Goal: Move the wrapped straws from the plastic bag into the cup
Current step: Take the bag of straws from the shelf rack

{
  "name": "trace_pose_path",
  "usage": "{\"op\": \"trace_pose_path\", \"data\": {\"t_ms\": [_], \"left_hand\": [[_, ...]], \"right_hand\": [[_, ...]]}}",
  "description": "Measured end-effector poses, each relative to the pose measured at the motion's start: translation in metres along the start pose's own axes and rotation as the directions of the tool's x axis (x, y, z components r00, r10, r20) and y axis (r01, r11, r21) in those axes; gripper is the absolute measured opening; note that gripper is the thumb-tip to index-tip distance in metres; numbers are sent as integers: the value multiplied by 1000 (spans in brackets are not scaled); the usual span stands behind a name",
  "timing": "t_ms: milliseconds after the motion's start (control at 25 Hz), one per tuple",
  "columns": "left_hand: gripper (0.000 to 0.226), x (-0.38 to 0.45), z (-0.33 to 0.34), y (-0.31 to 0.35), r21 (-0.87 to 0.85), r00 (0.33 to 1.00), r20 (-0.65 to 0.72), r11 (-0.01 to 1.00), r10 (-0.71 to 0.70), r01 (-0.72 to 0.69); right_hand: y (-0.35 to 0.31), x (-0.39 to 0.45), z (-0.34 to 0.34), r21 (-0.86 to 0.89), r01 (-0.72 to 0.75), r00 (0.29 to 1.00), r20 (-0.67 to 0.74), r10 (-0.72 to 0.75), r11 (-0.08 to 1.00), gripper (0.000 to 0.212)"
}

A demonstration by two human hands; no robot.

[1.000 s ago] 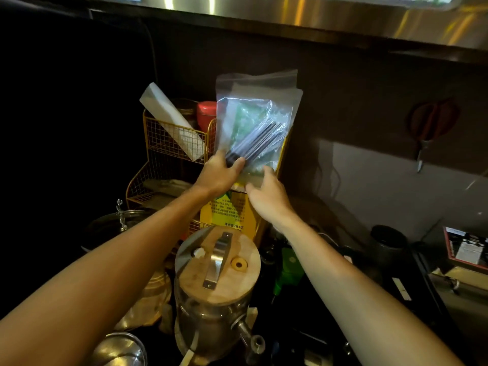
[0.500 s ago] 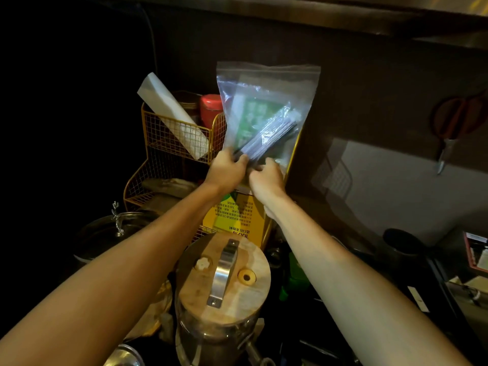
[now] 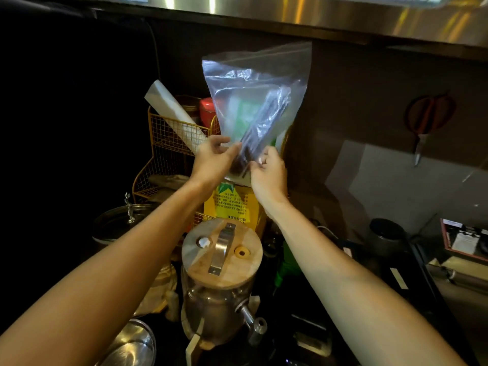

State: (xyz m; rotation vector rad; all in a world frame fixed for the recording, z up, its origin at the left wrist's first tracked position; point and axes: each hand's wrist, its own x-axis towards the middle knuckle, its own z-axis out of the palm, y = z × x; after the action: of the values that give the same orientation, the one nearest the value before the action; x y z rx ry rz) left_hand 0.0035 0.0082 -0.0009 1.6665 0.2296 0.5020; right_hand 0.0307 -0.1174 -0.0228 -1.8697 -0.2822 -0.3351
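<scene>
A clear plastic bag (image 3: 257,83) is held up at arm's length, upside down, with its opening at the bottom. Inside it a bundle of dark wrapped straws (image 3: 260,128) slants down toward the opening, beside a green packet. My left hand (image 3: 212,159) pinches the bag's lower left edge. My right hand (image 3: 269,173) grips the lower right edge, its fingertips at the straw ends poking out of the opening. A cup cannot be made out for certain.
Behind the bag stands a yellow wire rack (image 3: 169,143) with a white roll (image 3: 174,114), a red-lidded jar (image 3: 207,108) and a yellow box (image 3: 232,204). Below is a glass dispenser with a wooden lid (image 3: 221,252). Scissors (image 3: 425,125) hang on the right wall. A dark cylindrical container (image 3: 385,233) stands right.
Both hands have raised the bag and turned it more upright, so the straws now slant steeply down toward the opening. My right hand has closed in on the straw ends.
</scene>
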Motion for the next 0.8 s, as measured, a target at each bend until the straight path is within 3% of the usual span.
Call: {"op": "trace_pose_path", "data": {"t_ms": [80,160,240,360,560,800], "left_hand": [[72,-22,0,9,-8,999,-26,999,37,-37],[77,-45,4,17,60,992,-35,992,117,-115],[57,-67,12,23,110,989,-23,983,148,-145],[32,-108,29,32,-8,985,42,985,170,-170],[25,-182,71,28,-139,961,214,979,175,-148],[21,-265,122,-12,-103,891,388,972,235,-212]], "right_hand": [[1,-18,-23,71,5,1000,0,-5,997,30],[0,-36,-49,123,-20,1000,15,18,992,30],[0,-54,-75,141,-7,999,35,2,990,25],[3,-89,-119,162,29,998,46,-37,986,19],[33,-155,-194,85,22,995,95,-30,996,34],[84,-244,-266,26,-140,988,76,138,990,39]]}}
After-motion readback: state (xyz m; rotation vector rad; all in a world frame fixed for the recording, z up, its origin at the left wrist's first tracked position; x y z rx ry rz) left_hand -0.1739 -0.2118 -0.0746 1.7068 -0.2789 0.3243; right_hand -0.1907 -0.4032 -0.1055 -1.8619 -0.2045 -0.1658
